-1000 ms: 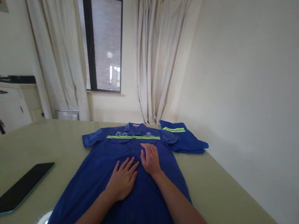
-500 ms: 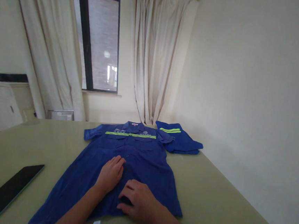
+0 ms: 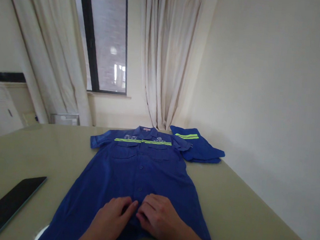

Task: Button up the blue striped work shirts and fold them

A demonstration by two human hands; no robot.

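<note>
A blue short-sleeved work shirt with a yellow-green reflective stripe lies face up, collar away from me. Near its lower front, my left hand has curled fingers and thumb close together at the button line. Just to the right, my right hand is pinched at the same part of the shirt. Both hands appear to hold the front edge of the cloth, though their fingertips partly hide it.
Folded blue clothing with a similar stripe lies beyond the shirt's right sleeve, by the wall. A dark flat board rests on the green tabletop at left. Curtains and a window stand behind.
My left hand has moved back toward me from the middle of the shirt, beside my right hand. Fingers of my right hand have closed. The view has shifted slightly.
</note>
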